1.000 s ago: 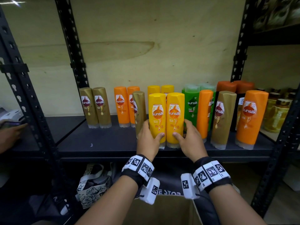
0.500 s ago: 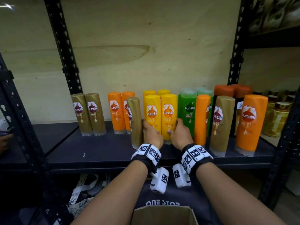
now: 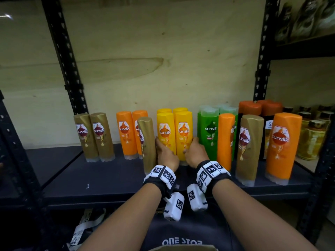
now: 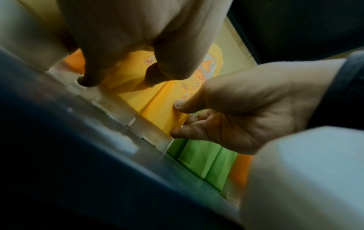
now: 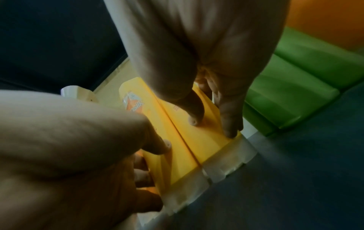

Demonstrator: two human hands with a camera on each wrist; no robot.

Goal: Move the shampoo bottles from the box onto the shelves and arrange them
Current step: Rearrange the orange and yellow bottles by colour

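Yellow shampoo bottles [image 3: 175, 132] stand upright as a touching pair on the dark shelf [image 3: 108, 178], between a gold bottle [image 3: 147, 142] and green bottles [image 3: 208, 131]. Left hand [image 3: 165, 154] and right hand [image 3: 195, 153] each wrap a curled grip around one bottle's lower body, thumbs [image 5: 194, 109] on the fronts. Cardboard box [image 3: 183, 248] edge shows below.
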